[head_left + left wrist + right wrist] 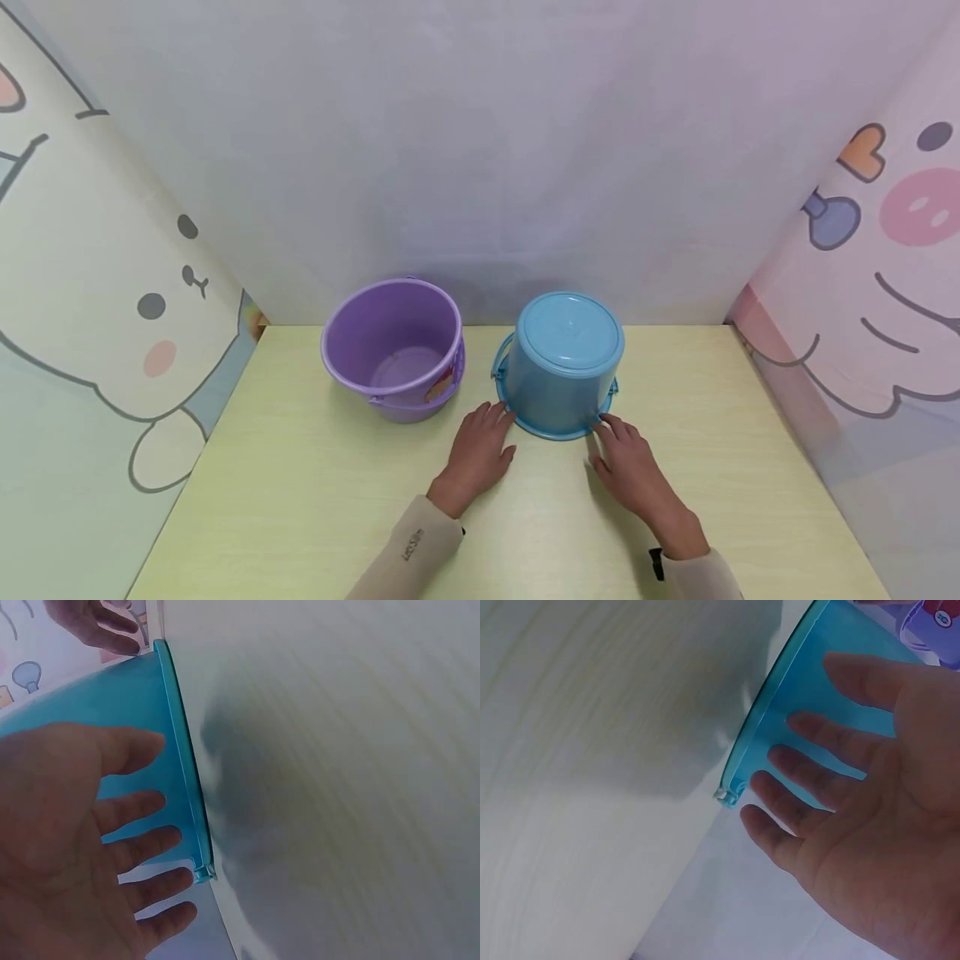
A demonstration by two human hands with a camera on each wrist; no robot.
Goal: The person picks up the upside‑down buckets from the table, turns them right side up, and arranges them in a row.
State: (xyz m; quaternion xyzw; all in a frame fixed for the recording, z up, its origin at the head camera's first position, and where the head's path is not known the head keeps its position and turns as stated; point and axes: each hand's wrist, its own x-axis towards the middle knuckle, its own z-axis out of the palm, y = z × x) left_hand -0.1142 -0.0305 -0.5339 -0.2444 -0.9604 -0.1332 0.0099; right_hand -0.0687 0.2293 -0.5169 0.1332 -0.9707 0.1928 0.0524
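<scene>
A blue bucket (558, 392) stands upside down on the table, its round base facing up and its rim on the tabletop. The bucket's handle (501, 357) hangs at its left side. My left hand (480, 450) is at the near left of the rim, fingers spread and nearly straight. At the near right of the rim is my right hand (630, 462), its fingers extended with a slight bend. In the wrist views both the left palm (67, 832) and the right palm (877, 817) face the blue wall; whether the fingertips touch it I cannot tell.
Left of the blue bucket, a purple bucket (390, 390) stands upright with its mouth up and a sticker on its side. The pale wooden table (300, 508) meets a plain back wall (480, 167). Cartoon-printed panels (105, 275) flank both sides.
</scene>
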